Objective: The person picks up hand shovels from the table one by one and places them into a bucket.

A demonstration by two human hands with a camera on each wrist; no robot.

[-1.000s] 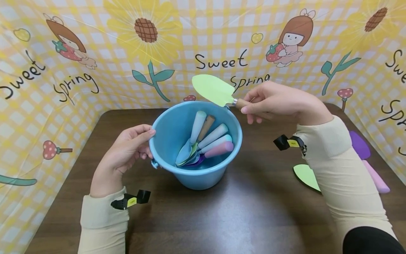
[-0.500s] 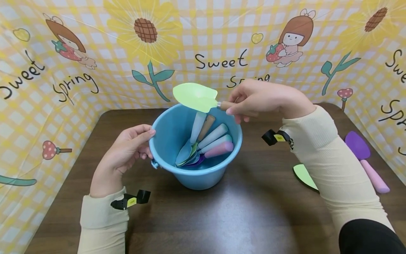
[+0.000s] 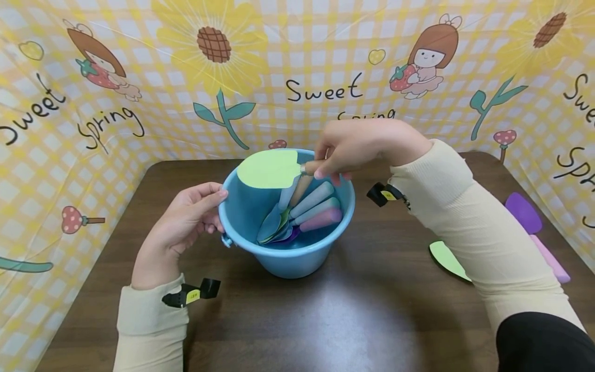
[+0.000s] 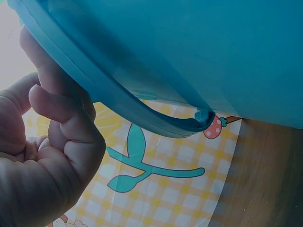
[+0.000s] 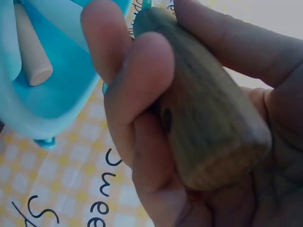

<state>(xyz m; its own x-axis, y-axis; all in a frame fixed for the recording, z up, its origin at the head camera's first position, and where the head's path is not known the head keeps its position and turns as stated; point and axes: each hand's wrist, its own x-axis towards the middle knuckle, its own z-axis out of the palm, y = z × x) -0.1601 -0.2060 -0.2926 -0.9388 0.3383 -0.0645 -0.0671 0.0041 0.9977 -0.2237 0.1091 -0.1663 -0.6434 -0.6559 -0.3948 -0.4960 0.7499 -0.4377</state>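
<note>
- 2 hands at work: the right hand (image 3: pixel 355 147) has fingers and thumb clamped on the trowel's (image 3: pixel 269 169) wooden grip (image 5: pixel 215 113); the left hand (image 3: pixel 192 206) pinches the bucket's (image 3: pixel 293 266) near-left rim.
- The trowel is above the bucket's mouth, blade pointing left; I cannot tell whether it touches the handles below.
- 5 handles (image 3: pixel 321 219) show inside, leaning up and right from blades (image 3: pixel 271 226) heaped at the lower left.
- If let go this flat, the trowel might lodge across the rim or the taller handles; pointing the blade down should lower that risk.
- A drop from this height could knock the heap and make the handles slide.
- The left hold is only at the edge, so a bump on the far side might turn or tip the bucket.
- A green blade (image 3: pixel 448 261) and a purple spade (image 3: pixel 524 214) lie on the table (image 3: pixel 372 320), partly behind the right sleeve (image 3: pixel 465 206); a low pull-back could sweep them.
</note>
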